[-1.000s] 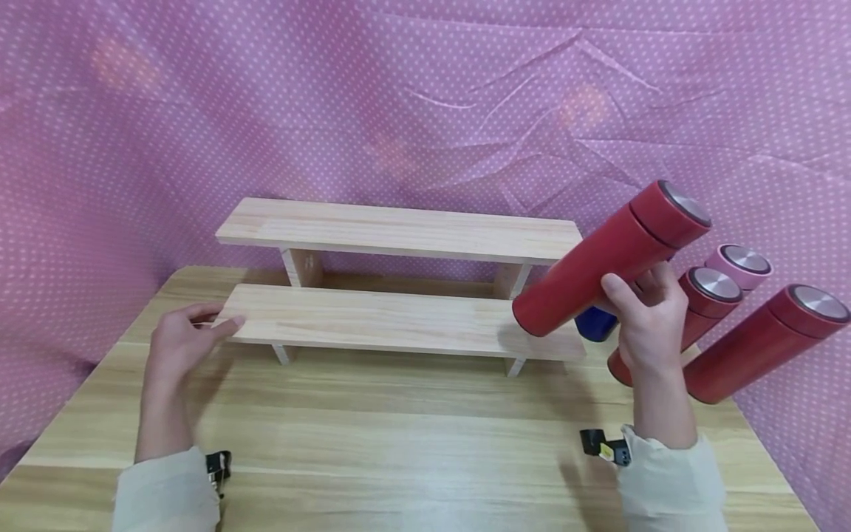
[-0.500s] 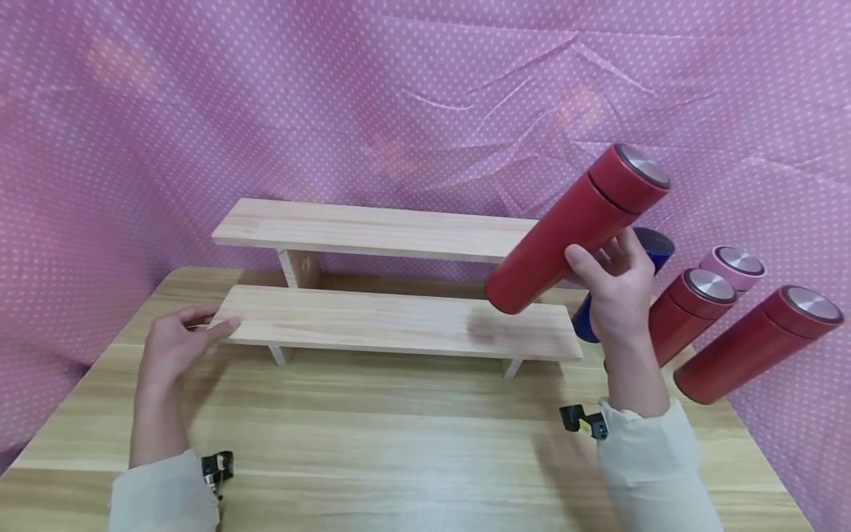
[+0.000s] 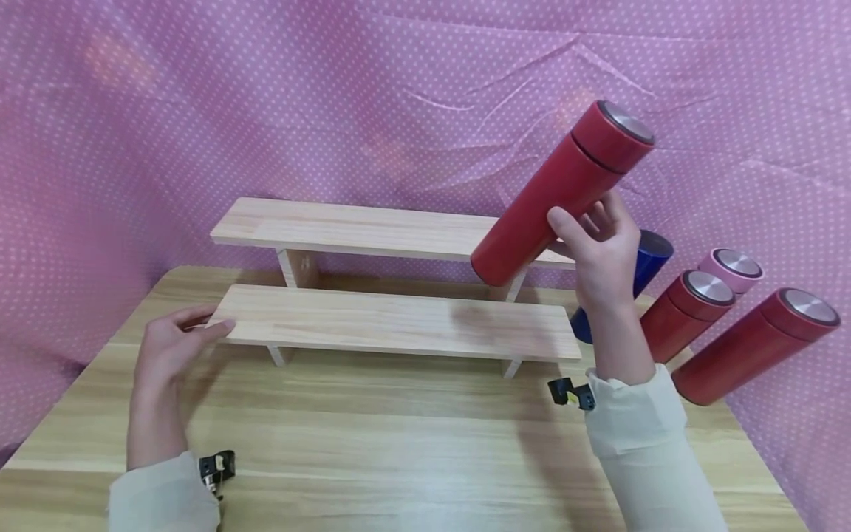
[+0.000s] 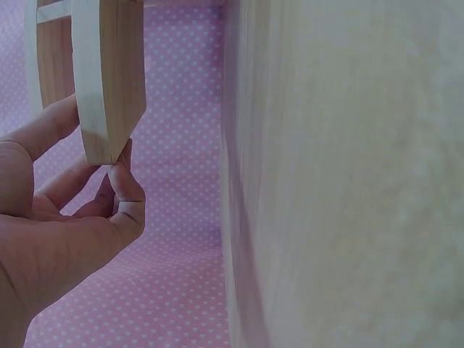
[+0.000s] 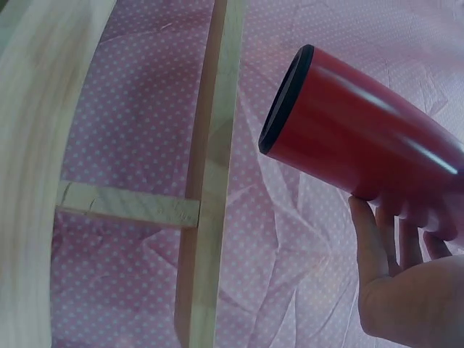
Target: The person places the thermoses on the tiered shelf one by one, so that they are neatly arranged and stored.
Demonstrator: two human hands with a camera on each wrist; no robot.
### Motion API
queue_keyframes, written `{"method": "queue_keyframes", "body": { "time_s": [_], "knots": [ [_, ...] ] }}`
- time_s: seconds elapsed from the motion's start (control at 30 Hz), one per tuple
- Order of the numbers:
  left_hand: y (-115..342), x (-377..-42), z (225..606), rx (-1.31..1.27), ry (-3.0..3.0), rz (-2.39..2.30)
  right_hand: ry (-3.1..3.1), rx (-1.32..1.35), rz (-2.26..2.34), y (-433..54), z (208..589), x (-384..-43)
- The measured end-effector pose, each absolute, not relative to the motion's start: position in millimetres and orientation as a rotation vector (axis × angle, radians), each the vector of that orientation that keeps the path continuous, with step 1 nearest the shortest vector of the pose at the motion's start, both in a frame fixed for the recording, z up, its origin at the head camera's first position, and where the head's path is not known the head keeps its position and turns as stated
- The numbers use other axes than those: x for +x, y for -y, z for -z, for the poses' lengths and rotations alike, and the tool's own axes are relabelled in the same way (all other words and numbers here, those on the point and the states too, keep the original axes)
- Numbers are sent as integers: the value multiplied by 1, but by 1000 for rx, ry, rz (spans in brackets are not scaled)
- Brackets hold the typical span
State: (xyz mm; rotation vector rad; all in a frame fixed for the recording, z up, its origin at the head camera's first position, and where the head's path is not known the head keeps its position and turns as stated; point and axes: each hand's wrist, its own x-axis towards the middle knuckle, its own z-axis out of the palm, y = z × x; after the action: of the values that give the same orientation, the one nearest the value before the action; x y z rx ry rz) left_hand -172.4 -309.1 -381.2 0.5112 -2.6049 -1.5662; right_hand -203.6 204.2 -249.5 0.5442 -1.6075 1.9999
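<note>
My right hand (image 3: 603,251) grips a red thermos bottle (image 3: 545,199) with a silver-topped lid, thumb on the near side. The bottle is held tilted in the air in front of the right part of the upper shelf board, its lid up and to the right. Its dark-rimmed base shows in the right wrist view. At the left, my left hand (image 3: 169,343) pinches the end of the lower board of a two-tier wooden shelf (image 3: 392,318), thumb on top and fingers below. The left wrist view shows that board end (image 4: 109,109) between thumb and fingers.
To the right stand two more red thermos bottles (image 3: 751,347) (image 3: 681,314), a pink one (image 3: 731,270) and a blue one (image 3: 648,262), partly hidden behind my right wrist. The shelf stands on a wooden table (image 3: 372,443). A pink dotted cloth (image 3: 332,96) hangs behind.
My right hand has lifted the red thermos bottle up and to the left, from over the lower board's right end to in front of the upper board. The left hand stays at the shelf end.
</note>
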Motion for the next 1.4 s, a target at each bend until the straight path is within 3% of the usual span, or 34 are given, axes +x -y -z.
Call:
{"method": "queue_keyframes", "body": {
  "time_s": [0.67, 1.4],
  "knots": [
    [308, -176, 382, 477, 2626, 1542, 1720, 368, -2019, -154, 222, -247],
    [307, -174, 381, 478, 2627, 1500, 2018, 362, -1837, -103, 210, -282]
  ]
}}
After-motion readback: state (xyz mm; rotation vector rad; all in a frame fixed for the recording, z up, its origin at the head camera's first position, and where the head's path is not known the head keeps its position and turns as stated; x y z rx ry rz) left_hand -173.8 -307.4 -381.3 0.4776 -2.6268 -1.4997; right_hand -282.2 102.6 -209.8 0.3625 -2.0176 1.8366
